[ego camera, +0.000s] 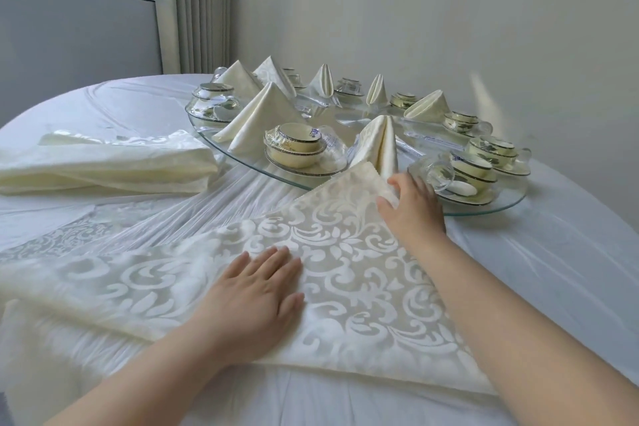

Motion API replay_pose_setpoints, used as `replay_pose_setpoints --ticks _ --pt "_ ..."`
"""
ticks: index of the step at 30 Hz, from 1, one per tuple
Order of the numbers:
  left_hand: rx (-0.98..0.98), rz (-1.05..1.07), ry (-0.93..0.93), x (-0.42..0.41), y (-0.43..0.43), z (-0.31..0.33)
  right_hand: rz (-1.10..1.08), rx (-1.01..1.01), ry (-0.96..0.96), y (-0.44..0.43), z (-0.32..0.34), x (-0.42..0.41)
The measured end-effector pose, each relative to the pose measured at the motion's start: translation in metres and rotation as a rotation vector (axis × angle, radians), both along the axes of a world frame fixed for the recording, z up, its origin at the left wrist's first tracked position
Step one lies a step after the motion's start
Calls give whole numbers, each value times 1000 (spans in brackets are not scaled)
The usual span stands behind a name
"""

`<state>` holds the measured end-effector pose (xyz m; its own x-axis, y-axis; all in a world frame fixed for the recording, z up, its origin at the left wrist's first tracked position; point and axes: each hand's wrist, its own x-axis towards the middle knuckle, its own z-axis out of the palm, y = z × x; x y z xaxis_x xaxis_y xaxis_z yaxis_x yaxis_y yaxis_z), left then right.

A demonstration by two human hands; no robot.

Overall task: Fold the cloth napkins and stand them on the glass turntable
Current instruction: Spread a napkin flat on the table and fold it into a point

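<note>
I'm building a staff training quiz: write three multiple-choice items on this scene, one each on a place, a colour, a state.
1. The napkin pile lies: A on the table, left of the turntable; B on a chair; C on the windowsill.
2. The spread napkin is: A red; B navy; C cream.
3. The left hand: A grips a knife; B lies flat on the napkin; C makes a fist.
Key: A, it rests on the table; C, pale cream weave; B, straight fingers press it.

The damask napkin (pixel 332 252) is matt cream cloth with shiny scrolls; the turntable (pixel 242 157) is clear glossy glass.
</note>
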<state>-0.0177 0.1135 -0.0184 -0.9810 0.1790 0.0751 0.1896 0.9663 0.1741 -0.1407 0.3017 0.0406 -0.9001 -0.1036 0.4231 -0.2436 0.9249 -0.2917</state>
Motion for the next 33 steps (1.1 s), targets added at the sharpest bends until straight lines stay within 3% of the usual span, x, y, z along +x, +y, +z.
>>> replay_pose_setpoints --ticks 5,8,14,17,20,25,33 --pt "-5 17 26 1 1 0 371 75 -130 29 -21 112" --pt "-13 44 40 1 1 -1 466 214 4 56 -46 157" --pt "-24 63 73 3 4 5 400 130 129 81 -68 176" --pt "-6 -96 354 15 6 11 374 23 172 80 -73 175" --pt "77 -354 458 43 19 2 326 9 246 78 -73 173" --pt "170 -467 360 58 34 -12 269 83 293 76 -74 169" --pt "67 -475 472 40 40 1 301 215 337 86 -69 163"
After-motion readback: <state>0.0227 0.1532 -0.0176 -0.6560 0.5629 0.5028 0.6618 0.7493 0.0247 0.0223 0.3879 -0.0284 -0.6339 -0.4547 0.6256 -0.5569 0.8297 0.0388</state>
